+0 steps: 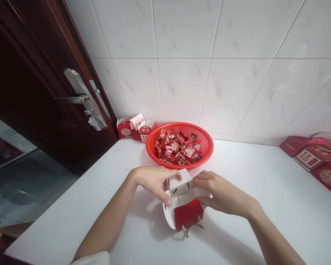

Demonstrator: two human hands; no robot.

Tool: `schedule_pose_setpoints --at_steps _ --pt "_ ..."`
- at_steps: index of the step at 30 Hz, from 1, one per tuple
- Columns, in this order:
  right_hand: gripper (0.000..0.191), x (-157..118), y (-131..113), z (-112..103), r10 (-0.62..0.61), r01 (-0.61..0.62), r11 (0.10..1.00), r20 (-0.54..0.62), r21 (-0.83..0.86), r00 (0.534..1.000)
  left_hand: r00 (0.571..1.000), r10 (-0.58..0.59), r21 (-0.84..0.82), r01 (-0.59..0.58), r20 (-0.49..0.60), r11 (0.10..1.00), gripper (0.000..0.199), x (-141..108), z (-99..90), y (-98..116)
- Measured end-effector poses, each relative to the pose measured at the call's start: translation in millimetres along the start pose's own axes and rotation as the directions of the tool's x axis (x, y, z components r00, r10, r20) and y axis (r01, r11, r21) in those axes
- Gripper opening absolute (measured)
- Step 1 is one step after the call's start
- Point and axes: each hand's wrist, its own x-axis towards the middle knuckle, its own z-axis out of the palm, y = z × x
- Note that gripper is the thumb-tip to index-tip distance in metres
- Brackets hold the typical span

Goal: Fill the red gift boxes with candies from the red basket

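Note:
A small red gift box (pixel 189 213) with a white inside stands on the white table in front of me, its flaps folded open. Twisted rope handles hang from its near red flap. Inside I see white card and no sweets, though part of the interior is hidden. My left hand (pixel 154 182) holds the box at its left and back, thumb at the left flap and a finger over the back flap. On the other side, my right hand (pixel 209 189) grips the back and right flaps between fingers and thumb.
Behind the box sits a red plastic basket (pixel 208 147) of wrapped sweets (pixel 179 149). Open red boxes (pixel 145 134) stand by the tiled wall. More red boxes (pixel 310 156) lie at the right. A dark door (pixel 41 62) with a metal handle is at the left.

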Motion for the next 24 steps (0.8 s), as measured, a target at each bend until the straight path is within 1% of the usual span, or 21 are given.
schedule_pose_setpoints --at_steps 2,5,7,9,11,13,15,17,20,24 --pt "0.022 -2 1 -4 0.033 -0.035 0.999 0.047 0.033 0.998 1.0 -0.002 -0.014 0.003 0.02 1.0 0.085 2 -0.7 -1" --pt "0.041 -5 1 -8 0.052 -0.06 0.995 0.094 0.084 0.994 0.999 -0.018 -0.015 0.018 0.04 1.0 0.083 5 -2.3 -2" --pt "0.05 -8 0 -7 0.042 -0.052 0.994 0.107 0.095 0.993 0.998 -0.024 -0.015 0.025 0.05 1.0 0.083 7 -2.5 -2" --pt "0.052 -10 -1 -4 0.01 -0.019 0.996 0.094 0.092 0.996 0.998 -0.02 -0.019 0.021 0.056 1.0 0.087 9 -1.9 -3" --pt "0.052 -12 -1 0 -0.017 0.011 0.996 0.066 0.085 0.998 0.998 -0.015 -0.015 0.016 0.066 1.0 0.098 12 -1.0 -5" --pt "0.052 -13 -2 4 -0.022 0.018 0.996 0.041 0.082 0.999 0.998 -0.008 0.002 0.008 0.062 1.0 0.11 14 -1.1 -8" --pt "0.053 -11 -2 9 -0.011 0.01 0.998 0.011 0.069 1.0 0.999 -0.002 0.026 0.002 0.032 1.0 0.116 12 -2.3 -10" --pt "0.053 -9 -2 13 -0.001 0.002 0.999 -0.022 0.042 1.0 1.0 -0.014 0.044 0.015 -0.008 0.999 0.112 8 -4.2 -11" --pt "0.053 -5 -4 17 -0.006 0.007 1.0 -0.053 0.015 0.999 0.997 -0.035 0.05 0.039 -0.07 0.998 0.095 -2 -6.0 -9" --pt "0.052 -4 -12 14 -0.059 0.061 0.998 -0.084 0.021 0.995 0.985 0.035 0.062 -0.025 -0.168 0.998 0.072 -11 -4.6 -1"
